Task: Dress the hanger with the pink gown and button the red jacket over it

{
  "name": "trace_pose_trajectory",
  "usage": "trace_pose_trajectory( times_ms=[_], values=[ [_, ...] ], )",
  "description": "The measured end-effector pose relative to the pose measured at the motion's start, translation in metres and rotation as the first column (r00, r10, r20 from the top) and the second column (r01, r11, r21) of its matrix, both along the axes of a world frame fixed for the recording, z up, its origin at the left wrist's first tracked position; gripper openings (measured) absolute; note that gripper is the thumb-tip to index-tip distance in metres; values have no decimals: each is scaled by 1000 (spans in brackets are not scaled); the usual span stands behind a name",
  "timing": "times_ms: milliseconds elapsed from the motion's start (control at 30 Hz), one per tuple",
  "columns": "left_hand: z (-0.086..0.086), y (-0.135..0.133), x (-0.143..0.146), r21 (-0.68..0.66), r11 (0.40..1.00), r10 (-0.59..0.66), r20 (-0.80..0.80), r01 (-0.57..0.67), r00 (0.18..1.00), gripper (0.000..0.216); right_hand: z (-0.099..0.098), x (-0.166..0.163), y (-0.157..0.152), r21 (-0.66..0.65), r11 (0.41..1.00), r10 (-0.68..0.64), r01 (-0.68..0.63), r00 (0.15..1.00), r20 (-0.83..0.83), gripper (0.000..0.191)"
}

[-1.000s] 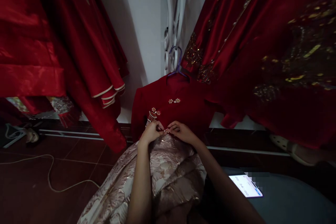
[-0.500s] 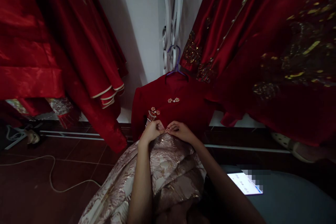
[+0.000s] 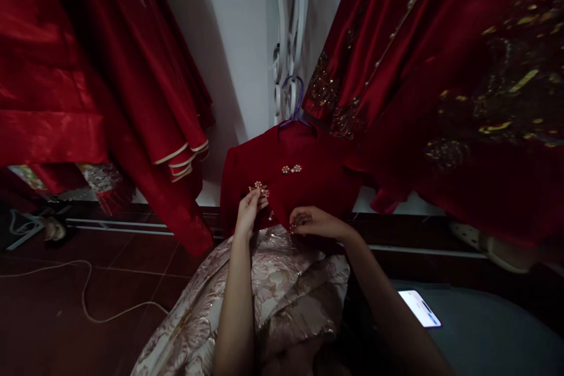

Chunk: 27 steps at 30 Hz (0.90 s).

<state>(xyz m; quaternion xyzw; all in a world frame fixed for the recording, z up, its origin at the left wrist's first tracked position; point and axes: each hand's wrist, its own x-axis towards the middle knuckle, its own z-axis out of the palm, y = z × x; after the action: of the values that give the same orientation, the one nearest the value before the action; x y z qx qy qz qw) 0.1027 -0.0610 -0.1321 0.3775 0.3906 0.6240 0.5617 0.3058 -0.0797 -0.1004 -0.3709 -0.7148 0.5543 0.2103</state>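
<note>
A red jacket (image 3: 321,188) hangs in front of me on a purple hanger (image 3: 298,107). At its chest sits a pearl-and-gold clasp (image 3: 291,169). My left hand (image 3: 249,211) is closed in a pinch at a jewelled brooch (image 3: 259,187), its fingers covering the lower part. Below that, one small clasp piece (image 3: 271,215) shows on the cloth. My right hand (image 3: 315,221) pinches the jacket's front edge low on the other side, where a small ornament shows at the fingertips. A shiny patterned pale pink cloth (image 3: 282,282) lies across my lap beneath both forearms.
Red garments (image 3: 167,70) hang at the left, and sequined red ones (image 3: 497,88) at the right. White metalwork (image 3: 291,17) stands behind the hanger. A lit phone (image 3: 420,309) rests on a grey surface (image 3: 484,329). A cable (image 3: 88,288) crosses the tiled floor.
My hands have parted from the lower clasp, where they were together. The left has moved up and left to the brooch; the right has shifted slightly right. The clasp's halves now show apart.
</note>
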Motion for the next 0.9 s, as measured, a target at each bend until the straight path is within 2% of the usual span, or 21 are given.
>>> trace_pose_trajectory(
  times_ms=[67,167,433,700,900],
  values=[
    [-1,1,-1,-19,1000,-21,124,23,992,35,4,2,-3,-4,1000,14,-14,1000,13,20],
    [-1,1,-3,-38,999,-26,189,34,982,31,6,0,-4,0,1000,3,-3,1000,11,19],
    [0,0,-2,-59,997,51,178,-41,983,29,4,-6,-4,-15,1000,17,-17,1000,-3,18],
    [4,-1,-1,-42,998,51,149,-45,988,29,5,-7,-5,-3,1000,27,-27,1000,9,18],
    [0,2,6,-45,982,186,123,-182,975,25,9,-8,-8,12,1000,28,-28,999,-18,17]
  ],
)
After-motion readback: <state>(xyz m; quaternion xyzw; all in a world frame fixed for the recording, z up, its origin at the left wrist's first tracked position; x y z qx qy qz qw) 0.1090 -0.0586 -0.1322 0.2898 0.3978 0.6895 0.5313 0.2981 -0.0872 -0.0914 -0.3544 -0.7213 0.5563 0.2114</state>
